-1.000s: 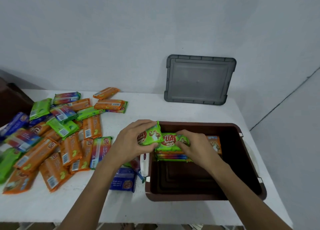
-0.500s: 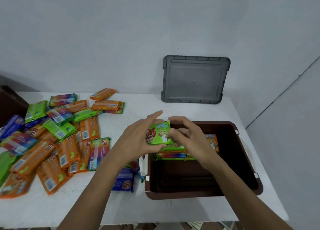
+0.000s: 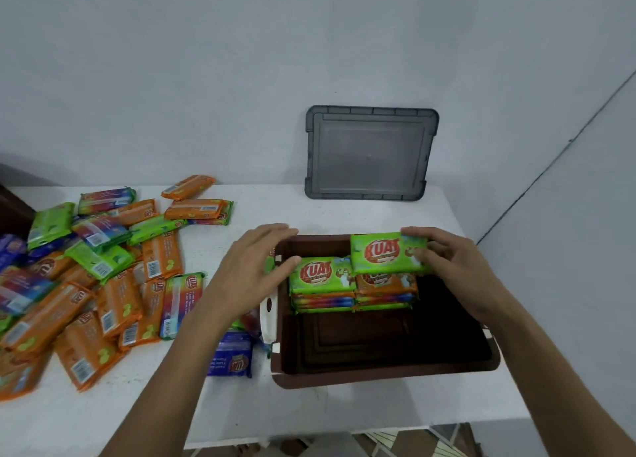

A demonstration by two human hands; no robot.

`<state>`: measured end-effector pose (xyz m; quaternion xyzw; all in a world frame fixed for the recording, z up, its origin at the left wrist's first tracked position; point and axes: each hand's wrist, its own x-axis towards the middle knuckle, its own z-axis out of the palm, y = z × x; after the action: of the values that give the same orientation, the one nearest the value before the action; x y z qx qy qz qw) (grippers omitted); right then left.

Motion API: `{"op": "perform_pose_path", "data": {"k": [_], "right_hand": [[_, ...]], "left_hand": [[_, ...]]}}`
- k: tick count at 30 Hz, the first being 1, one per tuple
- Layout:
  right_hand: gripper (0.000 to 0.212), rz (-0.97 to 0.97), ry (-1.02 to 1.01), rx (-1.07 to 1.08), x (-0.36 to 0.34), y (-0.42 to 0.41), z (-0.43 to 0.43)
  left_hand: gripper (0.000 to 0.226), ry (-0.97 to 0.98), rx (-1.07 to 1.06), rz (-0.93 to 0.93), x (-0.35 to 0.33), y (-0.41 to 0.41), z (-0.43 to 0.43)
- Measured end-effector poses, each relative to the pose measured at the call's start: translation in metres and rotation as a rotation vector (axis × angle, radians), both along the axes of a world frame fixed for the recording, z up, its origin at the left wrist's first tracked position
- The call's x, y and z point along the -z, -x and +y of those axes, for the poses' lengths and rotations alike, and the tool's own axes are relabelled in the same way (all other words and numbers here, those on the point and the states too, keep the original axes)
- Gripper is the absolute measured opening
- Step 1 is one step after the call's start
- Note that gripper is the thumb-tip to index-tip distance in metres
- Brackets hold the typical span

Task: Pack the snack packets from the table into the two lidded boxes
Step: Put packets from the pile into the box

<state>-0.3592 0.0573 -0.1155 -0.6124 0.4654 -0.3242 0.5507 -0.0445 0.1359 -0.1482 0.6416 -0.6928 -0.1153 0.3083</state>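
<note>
Nearest, the white bench [image 3: 309, 415] carries a brown box [image 3: 385, 378], open at the top, whose near half shows bare floor. A blue packet [image 3: 231, 355] lies flat on the bench just beside the box's left wall.

Farther in, two stacks of packets are set side by side against the far wall of the box: the left stack [image 3: 321, 276] is topped by a green packet, the right stack [image 3: 385, 281] by an orange one. The left hand [image 3: 251, 274] is held over the box's left rim with its fingers extended and loosely spread, nothing gripped, and the thumb tip at the edge of the left stack's top packet. The right hand [image 3: 457, 267] pinches a green packet [image 3: 382, 253] by its right end – thumb on its face, fingers curled over its far edge – and it is held flat just above the right stack.

To the left, loose packets [image 3: 86, 284] – orange, green, blue and rainbow-striped – are heaped on the bench. At the back, a grey lid [image 3: 371, 153] is propped against the wall [image 3: 206, 77].
</note>
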Motion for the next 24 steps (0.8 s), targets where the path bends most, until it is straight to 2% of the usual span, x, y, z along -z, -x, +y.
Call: {"op": "perform_pose_path", "data": {"k": [5,9,13,18,20,24], "right_hand": [[0.033,0.244,0.064,0.01,0.016,0.013,-0.006],[0.029,0.576,0.261,0.076,0.041,-0.007,0.001],[0.034,0.799,0.445,0.06,0.049,-0.018,0.009],[0.041,1.009,0.532,0.065,0.039,-0.027,0.019],[0.043,1.007,0.617,0.078,0.03,-0.038,0.03],[0.039,0.771,0.725,-0.008,0.014,-0.085,0.06]], "left_hand": [[0.038,-0.011,-0.04,0.007,0.021,0.007,0.015],[0.037,-0.006,-0.112,0.084,0.027,0.018,0.025],[0.038,-0.001,-0.138,0.111,0.028,0.025,0.033],[0.04,-0.013,-0.114,0.125,0.027,0.026,0.046],[0.039,-0.029,-0.117,0.1,0.028,0.017,0.056],[0.036,-0.073,-0.189,0.006,0.037,-0.022,0.086]]}}
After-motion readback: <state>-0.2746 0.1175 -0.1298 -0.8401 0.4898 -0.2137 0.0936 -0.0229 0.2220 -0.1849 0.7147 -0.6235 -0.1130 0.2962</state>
